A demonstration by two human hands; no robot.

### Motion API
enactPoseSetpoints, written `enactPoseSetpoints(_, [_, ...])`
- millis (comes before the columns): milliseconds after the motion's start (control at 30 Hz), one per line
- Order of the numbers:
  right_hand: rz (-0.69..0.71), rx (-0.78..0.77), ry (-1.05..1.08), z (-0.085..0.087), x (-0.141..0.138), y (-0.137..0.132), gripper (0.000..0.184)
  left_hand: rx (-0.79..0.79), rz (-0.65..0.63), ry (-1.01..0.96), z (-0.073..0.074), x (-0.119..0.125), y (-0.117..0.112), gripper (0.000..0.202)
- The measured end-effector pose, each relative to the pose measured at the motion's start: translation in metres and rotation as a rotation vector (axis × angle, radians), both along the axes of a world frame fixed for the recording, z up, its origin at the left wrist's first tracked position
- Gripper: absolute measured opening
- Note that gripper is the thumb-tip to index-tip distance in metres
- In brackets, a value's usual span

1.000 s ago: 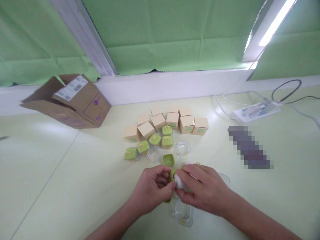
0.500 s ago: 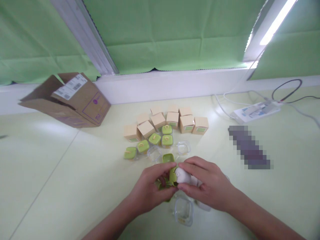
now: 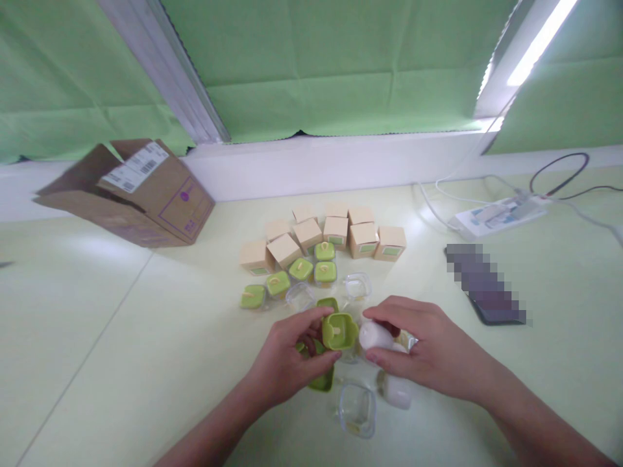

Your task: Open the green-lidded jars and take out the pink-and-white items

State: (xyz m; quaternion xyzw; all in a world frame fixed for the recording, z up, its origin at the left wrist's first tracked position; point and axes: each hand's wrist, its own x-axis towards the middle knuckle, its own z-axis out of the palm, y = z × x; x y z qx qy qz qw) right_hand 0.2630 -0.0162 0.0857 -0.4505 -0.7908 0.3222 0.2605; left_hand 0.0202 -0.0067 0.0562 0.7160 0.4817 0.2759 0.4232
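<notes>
Between the thumb and fingers of my left hand [image 3: 287, 357] is a green square lid [image 3: 346, 332], its hollow side with a small yellowish tab facing me. My right hand [image 3: 428, 347] grips a white rounded cylindrical piece [image 3: 374, 336], just right of the lid and apart from it. More green lids lie under and behind my left hand, one a square green lid [image 3: 322, 379]. Below my right hand rests another white piece [image 3: 396, 391]. A clear square container [image 3: 357, 412] sits nearest me, and another clear container [image 3: 357, 285] stands beyond my hands.
Several clear containers with green lids [image 3: 278, 284] stand ahead, in front of several small tan boxes [image 3: 364, 240]. An open cardboard box [image 3: 160, 201] is at the back left. At right are a power strip [image 3: 501, 217] with cables and a dark blurred flat object [image 3: 487, 285].
The white piece has come away from the green lid, my right hand drawing it to the right. The lid has turned so its hollow side shows.
</notes>
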Motion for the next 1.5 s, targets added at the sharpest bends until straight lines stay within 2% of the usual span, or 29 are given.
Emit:
enactPoseSetpoints(167, [0.103, -0.178, -0.204, 0.010, -0.002, -0.003, 0.016, 0.015, 0.000, 0.001, -0.001, 0.000, 0.000, 0.048])
enactPoseSetpoints(367, [0.147, -0.244, -0.292, 0.004, -0.008, -0.012, 0.015, 0.018, 0.000, -0.004, 0.001, 0.000, 0.000, 0.048])
enactPoseSetpoints(633, [0.135, -0.222, -0.386, -0.005, -0.018, -0.016, 0.022, 0.035, -0.007, -0.001, 0.000, -0.001, -0.001, 0.048])
enactPoseSetpoints(1000, [0.132, -0.304, -0.495, -0.009, -0.023, -0.014, 0.024, 0.070, -0.019, -0.037, -0.002, -0.002, -0.001, 0.049])
enactPoseSetpoints(1500, [0.194, -0.218, -0.589, -0.009, -0.032, -0.017, 0.038, 0.095, -0.030, -0.042, -0.004, -0.003, -0.001, 0.048])
